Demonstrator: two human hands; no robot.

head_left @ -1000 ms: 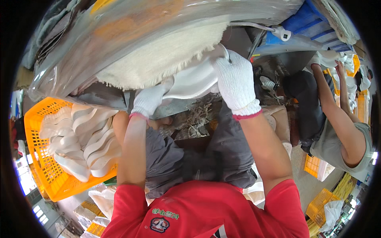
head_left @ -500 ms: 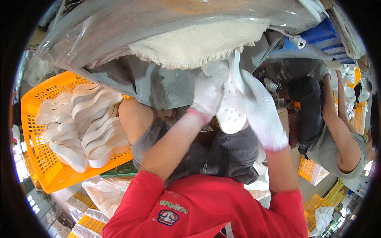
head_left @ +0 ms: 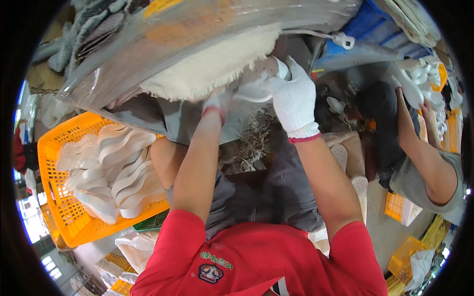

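A white shoe sole is held sideways just below a fringed cream cloth buffing wheel. My right hand, in a white knit glove, grips the sole's right end, its fingers bent around it. My left hand, gloved too, is at the sole's left end under the frayed cloth edge. Its fingers are mostly hidden there, blurred and shaded, so their grip does not show. The sole's upper part lies close to the fringe; whether they touch, I cannot tell.
An orange basket at left is piled with wavy white soles. A plastic-wrapped grey hood curves over the wheel. At right, a co-worker's arm reaches toward white pieces. More soles are beside my right leg.
The sole has gone from hanging upright between my hands to lying sideways under the cloth wheel. My left hand has moved left, and my hands are farther apart. The view has shifted.
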